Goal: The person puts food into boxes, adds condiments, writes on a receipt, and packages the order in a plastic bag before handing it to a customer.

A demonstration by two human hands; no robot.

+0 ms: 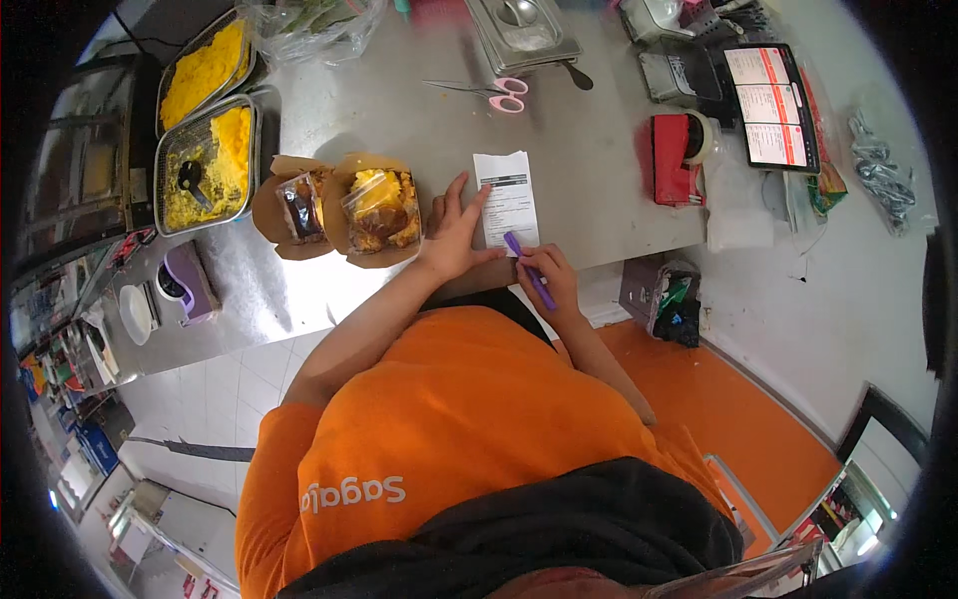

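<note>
A printed paper receipt (510, 198) lies on the steel counter in front of me. My left hand (453, 236) rests flat beside it, fingers spread, with fingertips on its left edge. In my right hand (551, 281) is a purple marker (531, 273), its upper end over the receipt's lower part. Left of my left hand stands an open brown paper food box (378, 210) holding fried food, yellow food and a small clear packet. Against it is a second open paper box (292, 210), with a clear packet of dark sauce on top.
Pink-handled scissors (490, 91) lie beyond the receipt. Metal trays of yellow food (203, 165) stand at the left, a purple tape dispenser (188, 283) nearer. Lidded steel pans (520, 37) are at the back. A red tape dispenser (670, 161) and a tablet (775, 108) stand right.
</note>
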